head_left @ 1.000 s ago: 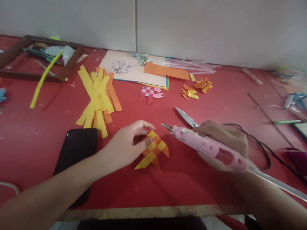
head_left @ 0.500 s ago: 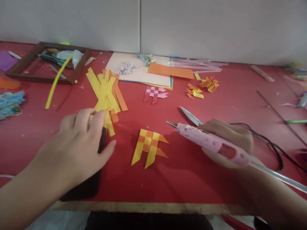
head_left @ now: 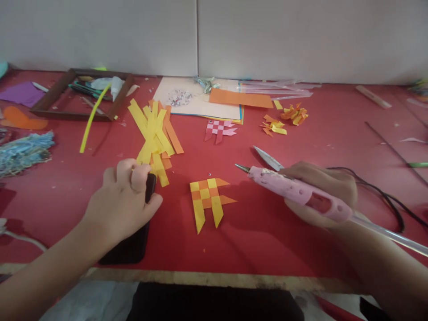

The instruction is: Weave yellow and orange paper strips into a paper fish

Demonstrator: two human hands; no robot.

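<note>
My left hand [head_left: 120, 203] rests over a black phone [head_left: 133, 245], fingers bent and thumb apart, close to the yellow paper strips [head_left: 152, 133]. In my right hand [head_left: 321, 183] is a pink hot glue gun [head_left: 281, 185], its metal nozzle pointing left and a clear glue stick out of its back. A scissors blade [head_left: 267, 158] shows beyond that hand; the rest is hidden. Between my hands lies a woven yellow and orange paper fish [head_left: 204, 193], with a tiny googly eye [head_left: 210, 174] just above it. Farther back is a smaller pink paper fish [head_left: 217, 128].
A brown frame [head_left: 72, 117] with tubes and tools inside stands at the back left. Behind the fish are cream sheets [head_left: 197, 106], an orange strip [head_left: 240, 98], clear glue sticks [head_left: 287, 88] and paper scraps [head_left: 294, 114]. A black cord [head_left: 377, 192] runs at the right.
The yellow and orange fish has turned slightly, its lower fins now slanting the other way. The camera view has shifted a little. My right hand still holds the glue gun.
</note>
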